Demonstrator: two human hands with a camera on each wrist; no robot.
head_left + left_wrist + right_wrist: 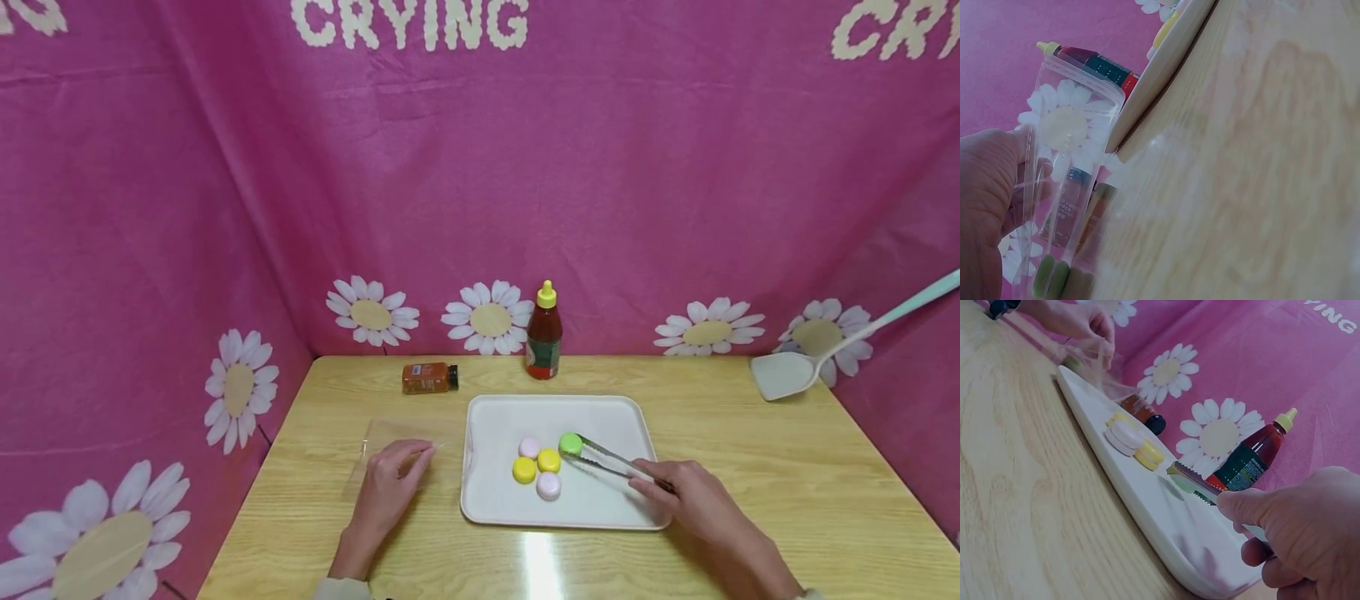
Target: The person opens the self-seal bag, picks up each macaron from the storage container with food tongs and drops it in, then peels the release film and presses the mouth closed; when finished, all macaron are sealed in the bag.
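My right hand [701,504] grips metal tongs [618,462], whose tips hold a green macaron [571,444] at the right of the cluster on the white tray [600,408]. In the right wrist view a shadow falls on the tray beneath this macaron. Two yellow macarons [524,470] and two pale pink macarons [549,486] sit together on the tray. Left of the tray, my left hand [390,483] pinches the upper part of a clear plastic bag [1069,125]. Another green macaron [1051,277] shows at the lower end of the bag in the left wrist view.
A spice jar [426,378] lies on its side behind the bag. Behind the tray stands a red sauce bottle [544,333] with a yellow cap. A pale spatula [787,373] leans at the table's back right corner. Pink cloth [600,183] with daisies surrounds the wooden table [795,458].
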